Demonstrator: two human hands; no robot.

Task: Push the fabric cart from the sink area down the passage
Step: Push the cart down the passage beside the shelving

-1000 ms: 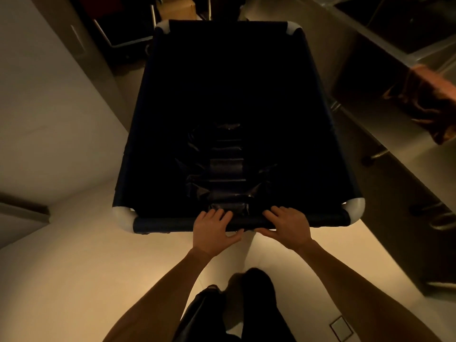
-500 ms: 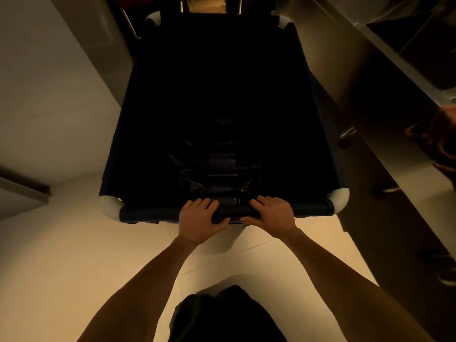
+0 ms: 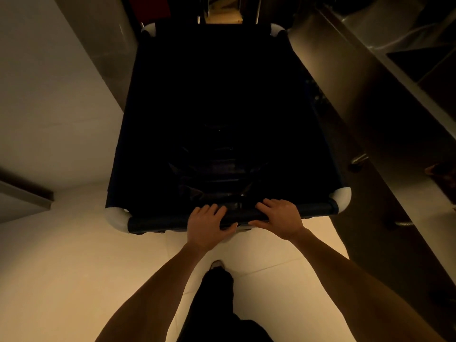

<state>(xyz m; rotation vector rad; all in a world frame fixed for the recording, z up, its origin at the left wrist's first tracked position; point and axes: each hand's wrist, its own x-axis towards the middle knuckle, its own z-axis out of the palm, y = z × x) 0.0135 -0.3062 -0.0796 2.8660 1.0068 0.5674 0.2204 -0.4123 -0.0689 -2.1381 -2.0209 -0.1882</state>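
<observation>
Single view, taken from a wide-angle camera worn on the person's head. It looks forward and steeply down, so that both forearms enter from the bottom edge and the left hand (image 3: 208,224) and right hand (image 3: 280,217) lie just below the centre, close to the lens. The fabric cart (image 3: 158,222) fills the middle of the frame, its far end reaching almost to the top edge. Straight lines bow outward toward the margins: the wall (image 3: 49,99) leans in at the left, the steel counter (image 3: 404,99) at the right. The tiled floor (image 3: 74,280) occupies the lower field. No second view is available for comparison.
</observation>
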